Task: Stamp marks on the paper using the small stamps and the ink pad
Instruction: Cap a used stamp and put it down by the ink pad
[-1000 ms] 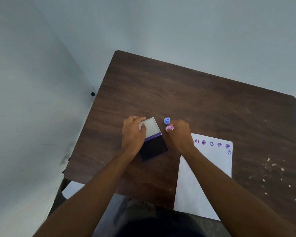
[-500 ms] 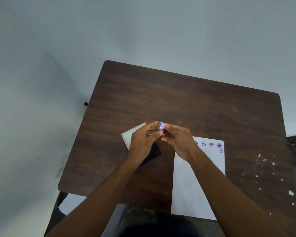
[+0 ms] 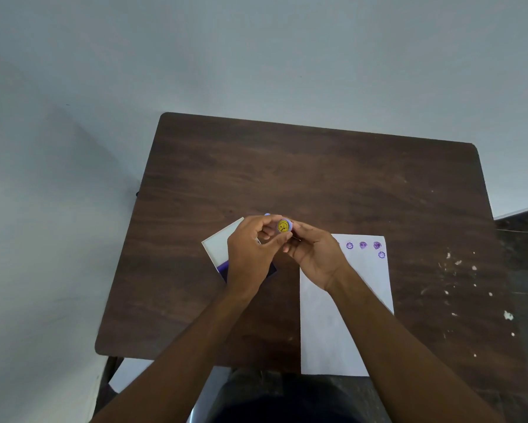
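Note:
A small stamp (image 3: 284,226) with a yellow smiley top and a purple rim is pinched between the fingertips of my left hand (image 3: 252,254) and my right hand (image 3: 313,254), just above the table. Under my left hand lies the open ink pad (image 3: 223,248), its white lid flipped toward the left and its dark purple pad mostly hidden. A white paper (image 3: 345,315) lies to the right, with several purple stamp marks (image 3: 363,245) along its far edge. The tip of a blue stamp (image 3: 267,214) peeks out behind my left fingers.
The dark wooden table (image 3: 317,178) stands against a pale wall. White specks are scattered on its right side (image 3: 458,285). Another white sheet (image 3: 128,374) lies on the floor below the table's near left corner.
My left hand left the ink pad lid and my right hand lifted a stamp; both hands met and now hold it together, with its smiley top turned more toward me.

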Tool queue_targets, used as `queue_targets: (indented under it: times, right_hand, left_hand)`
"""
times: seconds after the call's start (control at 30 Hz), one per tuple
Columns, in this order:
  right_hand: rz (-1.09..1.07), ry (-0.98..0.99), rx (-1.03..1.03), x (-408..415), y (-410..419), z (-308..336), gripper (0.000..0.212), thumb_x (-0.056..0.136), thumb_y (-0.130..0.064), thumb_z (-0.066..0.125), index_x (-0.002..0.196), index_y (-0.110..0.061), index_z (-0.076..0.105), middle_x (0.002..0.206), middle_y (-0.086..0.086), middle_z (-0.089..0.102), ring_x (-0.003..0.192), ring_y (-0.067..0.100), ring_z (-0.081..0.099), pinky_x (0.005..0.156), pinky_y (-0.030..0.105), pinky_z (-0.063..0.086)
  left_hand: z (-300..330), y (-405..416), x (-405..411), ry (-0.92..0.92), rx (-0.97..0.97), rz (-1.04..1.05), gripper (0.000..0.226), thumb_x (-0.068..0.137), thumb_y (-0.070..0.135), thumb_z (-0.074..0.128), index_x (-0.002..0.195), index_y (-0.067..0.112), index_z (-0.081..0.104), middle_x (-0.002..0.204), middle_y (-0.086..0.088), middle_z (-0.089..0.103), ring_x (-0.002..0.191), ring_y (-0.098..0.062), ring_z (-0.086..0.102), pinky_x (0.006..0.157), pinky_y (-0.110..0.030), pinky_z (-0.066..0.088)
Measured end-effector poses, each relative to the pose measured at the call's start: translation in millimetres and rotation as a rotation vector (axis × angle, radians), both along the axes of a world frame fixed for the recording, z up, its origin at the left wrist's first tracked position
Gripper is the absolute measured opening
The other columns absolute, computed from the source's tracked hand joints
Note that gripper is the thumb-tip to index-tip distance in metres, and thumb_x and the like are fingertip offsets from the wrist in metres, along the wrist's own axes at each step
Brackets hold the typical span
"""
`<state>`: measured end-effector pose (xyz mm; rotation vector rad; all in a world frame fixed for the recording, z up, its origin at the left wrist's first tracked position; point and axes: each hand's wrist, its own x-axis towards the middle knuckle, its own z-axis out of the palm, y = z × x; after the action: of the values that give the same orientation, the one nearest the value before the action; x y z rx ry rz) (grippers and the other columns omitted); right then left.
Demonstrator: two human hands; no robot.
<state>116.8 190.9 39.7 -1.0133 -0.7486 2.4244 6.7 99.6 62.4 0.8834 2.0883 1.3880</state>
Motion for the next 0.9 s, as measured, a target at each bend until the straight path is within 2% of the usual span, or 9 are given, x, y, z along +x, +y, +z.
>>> queue_targets:
  times: [0.13,0.23,0.37,0.43,0.5,0.57,0.7,0.83,0.9]
  right_hand:
    - [-0.014,0.009,-0.008,3,-1,-1,0.033,0.098,-0.01,0.041,0.119,0.008,0.061,0.112,0.023,0.067,0.092,0.026,0.063,0.07,0.032,0.053]
    - [-0.025,-0.001,-0.033,6,0,0,0.033,0.098,-0.014,0.045,0.12,0.005,0.061,0.113,0.021,0.067,0.092,0.025,0.063,0.07,0.032,0.053]
    - [-0.032,-0.046,-0.03,6,-1,-1,0.034,0.097,-0.025,0.053,0.119,-0.001,0.064,0.11,0.019,0.068,0.092,0.024,0.064,0.071,0.031,0.055]
    - [-0.046,-0.064,0.0,6,-1,-3,0.031,0.097,-0.024,0.053,0.116,-0.003,0.067,0.112,0.018,0.069,0.097,0.026,0.066,0.076,0.032,0.055]
    - [-0.063,-0.048,-0.006,7,-2,-4,0.028,0.097,-0.021,0.053,0.113,-0.005,0.069,0.112,0.017,0.07,0.101,0.028,0.067,0.081,0.034,0.056]
    - [-0.081,-0.029,-0.026,9,-1,-5,0.027,0.097,-0.018,0.051,0.111,-0.005,0.071,0.113,0.017,0.07,0.104,0.029,0.067,0.083,0.035,0.056]
    - [-0.152,0.012,-0.099,13,1,-7,0.027,0.095,-0.009,0.051,0.113,0.001,0.068,0.114,0.018,0.068,0.103,0.03,0.062,0.091,0.04,0.053]
    - [-0.206,0.05,-0.165,18,2,-5,0.027,0.093,-0.005,0.051,0.113,0.004,0.067,0.11,0.017,0.069,0.092,0.024,0.066,0.08,0.034,0.056]
    - [-0.201,0.06,-0.173,20,2,-5,0.027,0.094,-0.005,0.051,0.113,0.002,0.068,0.112,0.016,0.069,0.093,0.023,0.066,0.081,0.033,0.056]
  left_hand:
    - [3,1,4,0.071,-0.039,-0.003,0.036,0.076,0.031,0.083,0.106,0.015,0.073,0.103,0.002,0.072,0.091,-0.011,0.067,0.081,-0.016,0.053]
    - [5,2,6,0.086,-0.071,0.0,0.036,0.075,0.032,0.083,0.105,0.015,0.072,0.103,0.001,0.072,0.092,-0.011,0.066,0.081,-0.016,0.053]
    - [4,3,9,0.106,-0.133,0.013,0.037,0.077,0.035,0.081,0.106,0.015,0.071,0.108,-0.001,0.072,0.091,-0.004,0.058,0.075,0.007,0.036]
    - [3,3,12,0.099,-0.177,0.029,0.039,0.079,0.037,0.078,0.11,0.015,0.07,0.112,-0.002,0.071,0.091,-0.003,0.054,0.071,0.012,0.029]
    - [0,5,13,0.07,-0.18,0.03,0.039,0.08,0.038,0.076,0.111,0.016,0.07,0.111,0.0,0.072,0.088,-0.001,0.056,0.071,0.012,0.03]
    - [-1,4,13,-0.002,-0.167,0.022,0.038,0.08,0.039,0.076,0.111,0.018,0.072,0.107,0.006,0.072,0.086,-0.001,0.063,0.075,0.007,0.038]
    - [-7,2,9,-0.306,-0.126,0.096,0.029,0.084,0.037,0.074,0.109,0.021,0.074,0.098,0.011,0.076,0.091,-0.002,0.07,0.081,-0.015,0.054]
    - [-26,-2,-2,-0.811,-0.155,0.272,0.027,0.087,0.029,0.072,0.099,0.004,0.076,0.088,-0.01,0.076,0.081,-0.02,0.072,0.084,-0.035,0.058]
    - [-36,-3,-6,-0.774,-0.251,0.271,0.028,0.09,0.027,0.069,0.095,0.0,0.075,0.086,-0.014,0.076,0.076,-0.021,0.07,0.082,-0.038,0.059]
